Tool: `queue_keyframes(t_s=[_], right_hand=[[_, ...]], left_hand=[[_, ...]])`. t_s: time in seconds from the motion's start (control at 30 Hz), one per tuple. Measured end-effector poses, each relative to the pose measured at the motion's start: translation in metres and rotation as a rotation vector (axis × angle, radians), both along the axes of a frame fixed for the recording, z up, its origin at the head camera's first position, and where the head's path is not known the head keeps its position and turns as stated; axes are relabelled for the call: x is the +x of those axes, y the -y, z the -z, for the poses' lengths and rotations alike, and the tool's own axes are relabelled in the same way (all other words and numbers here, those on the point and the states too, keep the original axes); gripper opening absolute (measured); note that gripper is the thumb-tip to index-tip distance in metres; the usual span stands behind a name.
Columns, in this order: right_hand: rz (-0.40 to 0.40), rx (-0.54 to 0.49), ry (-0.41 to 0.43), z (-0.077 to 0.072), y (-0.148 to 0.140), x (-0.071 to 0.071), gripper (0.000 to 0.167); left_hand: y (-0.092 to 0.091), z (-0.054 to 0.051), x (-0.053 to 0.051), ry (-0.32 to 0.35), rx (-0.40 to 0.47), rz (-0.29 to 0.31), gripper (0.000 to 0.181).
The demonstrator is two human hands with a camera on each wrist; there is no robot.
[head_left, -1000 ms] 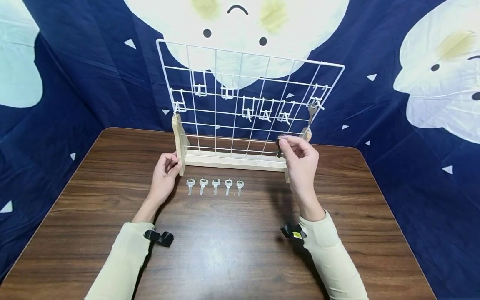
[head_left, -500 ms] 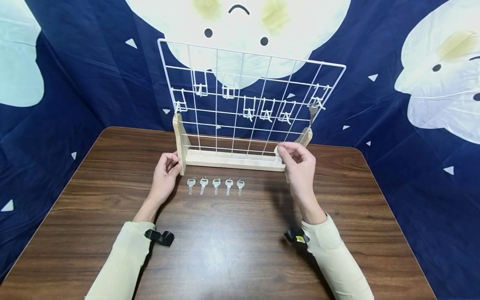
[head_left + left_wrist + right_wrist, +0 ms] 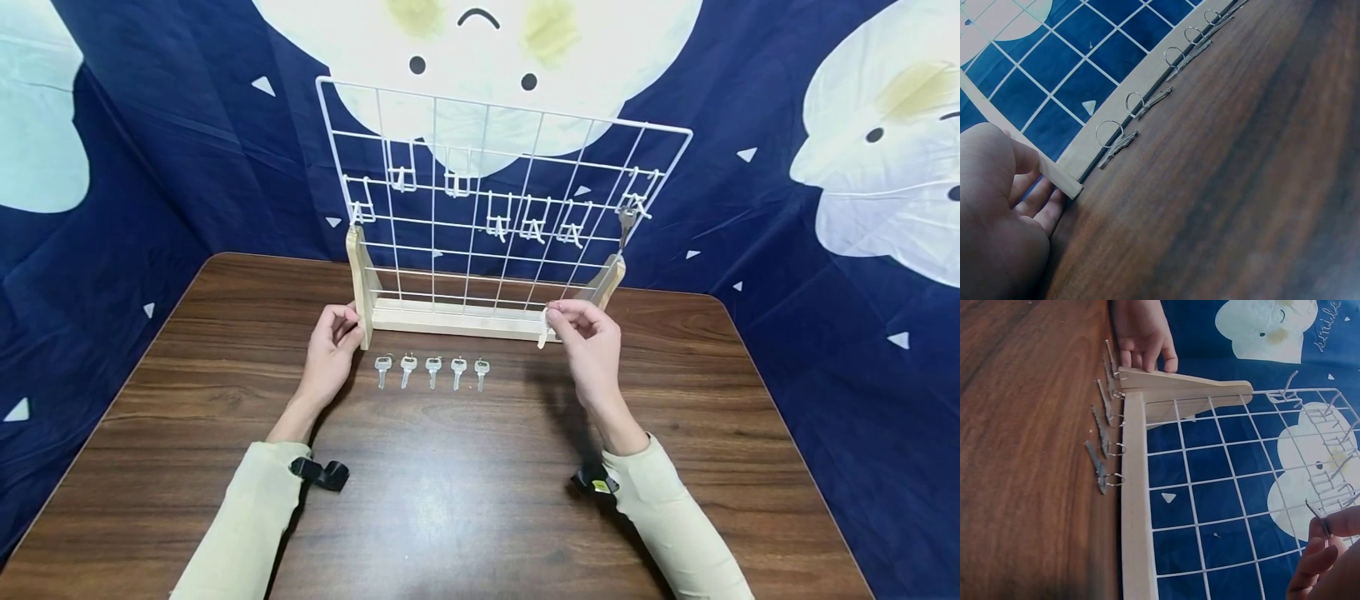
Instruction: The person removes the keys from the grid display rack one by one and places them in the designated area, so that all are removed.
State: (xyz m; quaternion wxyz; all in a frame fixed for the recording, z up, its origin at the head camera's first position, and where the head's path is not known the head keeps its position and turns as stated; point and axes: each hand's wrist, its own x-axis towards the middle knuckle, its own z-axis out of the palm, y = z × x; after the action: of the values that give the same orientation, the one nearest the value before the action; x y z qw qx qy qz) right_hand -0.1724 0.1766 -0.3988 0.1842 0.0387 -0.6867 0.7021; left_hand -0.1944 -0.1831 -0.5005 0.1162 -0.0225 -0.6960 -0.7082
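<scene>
My right hand (image 3: 594, 354) pinches a small metal key (image 3: 543, 329) between thumb and fingertips, in front of the right end of a white wire grid rack (image 3: 487, 200). The right wrist view shows the held key (image 3: 1317, 516) edge-on. My left hand (image 3: 327, 343) grips the wooden left leg (image 3: 360, 287) of the rack, thumb on the near side. Several silver keys (image 3: 432, 372) with rings lie in a row on the table before the base bar (image 3: 472, 319). Another key (image 3: 627, 223) hangs from the far-right hook (image 3: 636, 202).
Several white hooks (image 3: 533, 227) sit on the grid at differing heights. The rack stands on a brown wooden table (image 3: 450, 483), its right leg (image 3: 609, 282) behind my right hand. A dark blue cloth (image 3: 225, 167) with cloud shapes hangs behind.
My right hand has come down and slightly left with the key, whose face has turned from dark to bright. The left hand stays at the leg, and the row of keys is unchanged.
</scene>
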Motion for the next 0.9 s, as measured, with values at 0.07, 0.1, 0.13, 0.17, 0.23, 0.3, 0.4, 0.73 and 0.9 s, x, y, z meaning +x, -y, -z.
queue_keyframes(t_s=[0.07,0.1,0.13,0.17,0.23,0.3,0.4,0.73,0.9], right_hand=[[-0.003,0.001,0.005,0.003,0.000,0.000,0.012],[-0.004,0.003,0.008,0.005,0.000,0.000,0.010],[-0.005,0.004,0.013,0.006,0.000,0.000,0.008],[-0.008,0.003,0.019,0.008,0.001,0.000,0.008],[-0.014,-0.003,0.032,0.009,0.002,0.001,0.008],[-0.023,-0.002,0.044,0.011,0.003,0.001,0.007],[-0.042,-0.003,0.057,0.013,0.004,0.001,0.007],[-0.092,0.022,0.122,0.028,0.006,-0.004,0.008],[-0.100,0.050,0.144,0.032,0.008,-0.005,0.009]], left_hand=[[0.000,0.000,0.000,0.007,0.001,0.001,0.018],[0.000,0.000,0.000,0.009,0.003,0.001,0.018],[0.000,0.000,0.000,0.010,0.005,0.002,0.018],[0.000,0.000,0.000,0.012,0.007,0.004,0.018],[0.000,0.000,0.001,0.012,0.010,0.004,0.018],[0.000,0.000,0.000,0.011,0.012,0.005,0.018],[0.000,0.000,0.000,0.011,0.012,0.005,0.018],[0.000,0.000,0.000,0.007,0.008,0.005,0.017],[0.000,0.000,-0.001,0.007,0.000,0.005,0.017]])
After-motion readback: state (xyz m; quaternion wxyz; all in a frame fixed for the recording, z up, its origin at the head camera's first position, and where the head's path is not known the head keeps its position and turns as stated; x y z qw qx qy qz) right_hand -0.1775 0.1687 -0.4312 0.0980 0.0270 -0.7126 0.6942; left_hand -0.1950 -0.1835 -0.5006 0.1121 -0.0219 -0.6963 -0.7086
